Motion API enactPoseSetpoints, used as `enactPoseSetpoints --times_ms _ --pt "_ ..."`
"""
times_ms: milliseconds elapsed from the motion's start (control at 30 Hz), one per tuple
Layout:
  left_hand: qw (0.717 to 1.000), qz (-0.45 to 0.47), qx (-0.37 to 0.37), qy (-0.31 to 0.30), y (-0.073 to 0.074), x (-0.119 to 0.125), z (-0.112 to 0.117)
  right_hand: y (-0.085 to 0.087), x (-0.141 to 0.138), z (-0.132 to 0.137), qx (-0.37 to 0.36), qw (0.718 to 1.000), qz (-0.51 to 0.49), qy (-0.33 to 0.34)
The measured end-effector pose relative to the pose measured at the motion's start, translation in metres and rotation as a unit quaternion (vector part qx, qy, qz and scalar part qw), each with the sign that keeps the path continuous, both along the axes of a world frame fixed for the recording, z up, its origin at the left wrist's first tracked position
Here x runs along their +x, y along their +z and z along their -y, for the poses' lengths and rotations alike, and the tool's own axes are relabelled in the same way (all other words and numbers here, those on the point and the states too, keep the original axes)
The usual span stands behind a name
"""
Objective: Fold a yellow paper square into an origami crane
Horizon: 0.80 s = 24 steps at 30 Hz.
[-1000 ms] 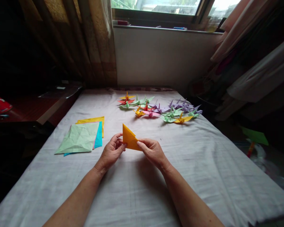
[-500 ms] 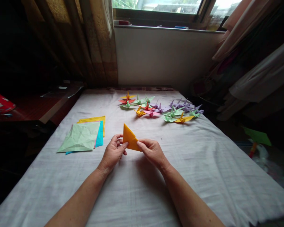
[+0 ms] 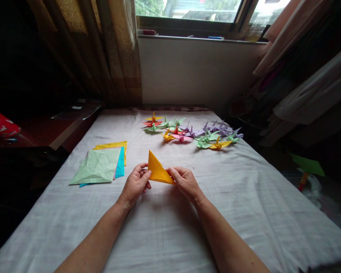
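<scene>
A yellow sheet of origami paper (image 3: 157, 170), folded into a triangle, is held up just above the cloth between both hands. My left hand (image 3: 136, 179) pinches its left edge, thumb in front and fingers behind. On the other side, my right hand (image 3: 185, 182) grips the lower right corner between thumb and fingers. To the left lies a small stack of paper squares, a creased pale green sheet (image 3: 98, 165) on top, with a blue sheet (image 3: 119, 165) and a yellow sheet (image 3: 110, 144) showing beneath. Beyond the hands stand several folded paper cranes (image 3: 182, 137) in various colours.
A pale cloth (image 3: 165, 235) covers the table. Left of it is a dark wooden surface (image 3: 59, 131) with a red patterned object (image 3: 1, 123). Curtains (image 3: 116, 49) and a window (image 3: 187, 9) are behind, and hanging garments (image 3: 309, 87) are at the right.
The right thumb has shifted slightly on the yellow paper, and its lower right part now shows as a longer, sharper point. My left hand keeps its pinch.
</scene>
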State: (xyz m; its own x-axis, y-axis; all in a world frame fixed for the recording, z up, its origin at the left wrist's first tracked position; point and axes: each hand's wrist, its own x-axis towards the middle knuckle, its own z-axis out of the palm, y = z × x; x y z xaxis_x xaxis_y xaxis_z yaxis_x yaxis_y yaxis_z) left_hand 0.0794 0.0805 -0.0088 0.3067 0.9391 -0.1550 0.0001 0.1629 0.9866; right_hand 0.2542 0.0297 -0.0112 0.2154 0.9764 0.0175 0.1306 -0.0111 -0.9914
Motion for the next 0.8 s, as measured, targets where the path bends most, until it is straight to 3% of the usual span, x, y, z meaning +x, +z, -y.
enactPoseSetpoints --times_ms 500,800 --pt "0.999 0.016 0.022 0.046 -0.0026 -0.0015 -0.0036 0.0067 0.0017 0.0064 0.012 0.994 0.052 0.092" --pt "0.997 0.023 -0.042 -0.053 0.0064 -0.0092 -0.0020 -0.0021 0.0059 0.0040 -0.016 0.997 0.034 0.074"
